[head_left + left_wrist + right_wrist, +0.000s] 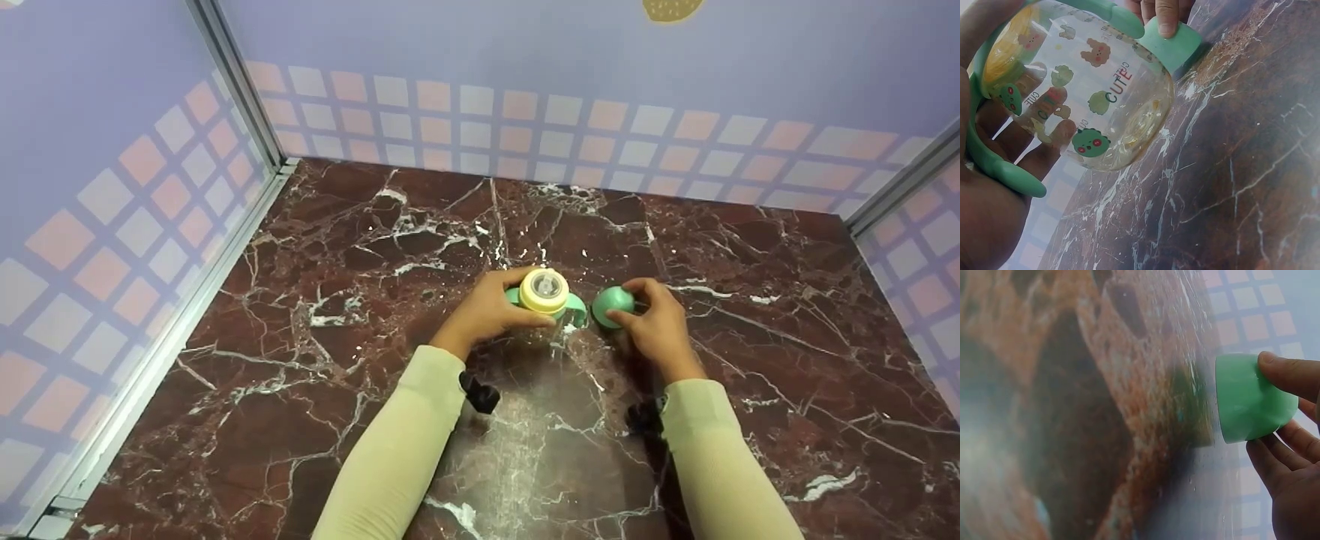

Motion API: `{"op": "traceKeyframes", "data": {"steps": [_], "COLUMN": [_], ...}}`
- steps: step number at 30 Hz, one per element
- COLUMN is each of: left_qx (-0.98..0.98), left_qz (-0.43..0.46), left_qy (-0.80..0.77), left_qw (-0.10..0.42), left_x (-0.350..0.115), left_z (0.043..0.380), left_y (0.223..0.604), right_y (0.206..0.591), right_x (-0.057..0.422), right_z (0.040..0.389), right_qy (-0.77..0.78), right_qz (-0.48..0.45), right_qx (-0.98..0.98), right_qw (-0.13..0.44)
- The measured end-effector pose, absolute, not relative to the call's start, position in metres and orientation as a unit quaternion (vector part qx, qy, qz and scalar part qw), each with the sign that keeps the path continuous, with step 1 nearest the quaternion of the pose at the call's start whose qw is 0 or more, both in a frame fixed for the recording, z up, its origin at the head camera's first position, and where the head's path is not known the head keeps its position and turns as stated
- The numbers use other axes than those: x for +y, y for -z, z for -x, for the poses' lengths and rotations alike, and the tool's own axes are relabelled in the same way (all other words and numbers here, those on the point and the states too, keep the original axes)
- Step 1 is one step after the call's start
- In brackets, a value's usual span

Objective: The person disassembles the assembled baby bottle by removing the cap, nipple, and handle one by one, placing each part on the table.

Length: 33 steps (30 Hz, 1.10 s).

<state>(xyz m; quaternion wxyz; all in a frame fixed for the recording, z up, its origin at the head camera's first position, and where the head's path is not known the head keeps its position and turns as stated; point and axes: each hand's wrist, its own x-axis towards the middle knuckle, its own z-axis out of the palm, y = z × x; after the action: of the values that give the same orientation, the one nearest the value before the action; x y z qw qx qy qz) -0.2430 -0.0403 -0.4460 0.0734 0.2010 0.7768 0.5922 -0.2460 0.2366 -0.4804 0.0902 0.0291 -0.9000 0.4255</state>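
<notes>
A clear baby bottle (1086, 84) with green side handles, a yellow collar and cartoon prints is held in my left hand (499, 304). Its fingers wrap round the body, and the clear teat shows at the top in the head view. Just to the right, my right hand (658, 322) pinches a green domed cap (1252, 398) between thumb and fingers. In the right wrist view the cap's wide rim faces the tabletop, close to it; whether they touch I cannot tell. The bottle and the cap stand apart by a small gap.
The dark red marbled tabletop (360, 420) spreads all round both hands. Behind it rises a lilac wall panel (480, 45) with pink and white squares. Another panel (82, 172) with a metal edge stands at the left, and one more closes the right side.
</notes>
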Motion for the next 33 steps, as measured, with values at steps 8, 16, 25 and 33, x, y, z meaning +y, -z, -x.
{"op": "traceKeyframes", "data": {"steps": [8,16,25,33], "left_qx": [0.773,0.769,0.763,0.761], "left_qz": [-0.198,-0.193,-0.201,-0.198], "left_qy": [-0.598,-0.603,-0.609,-0.611], "left_qw": [0.078,0.084,0.084,0.087], "left_x": [-0.0400,-0.0403,-0.0406,-0.0415], "left_z": [0.2441,0.2436,0.2429,0.2429], "left_y": [0.4476,0.4482,0.4476,0.4488], "right_y": [0.4833,0.4846,0.4847,0.4861], "right_x": [0.2372,0.2390,0.2396,0.2399], "right_z": [0.2471,0.2483,0.2481,0.2483], "right_qy": [-0.436,-0.448,-0.424,-0.439], "right_qz": [-0.025,-0.028,-0.023,-0.018], "right_qx": [-0.896,-0.890,-0.902,-0.895], "right_qw": [0.082,0.082,0.076,0.074]}}
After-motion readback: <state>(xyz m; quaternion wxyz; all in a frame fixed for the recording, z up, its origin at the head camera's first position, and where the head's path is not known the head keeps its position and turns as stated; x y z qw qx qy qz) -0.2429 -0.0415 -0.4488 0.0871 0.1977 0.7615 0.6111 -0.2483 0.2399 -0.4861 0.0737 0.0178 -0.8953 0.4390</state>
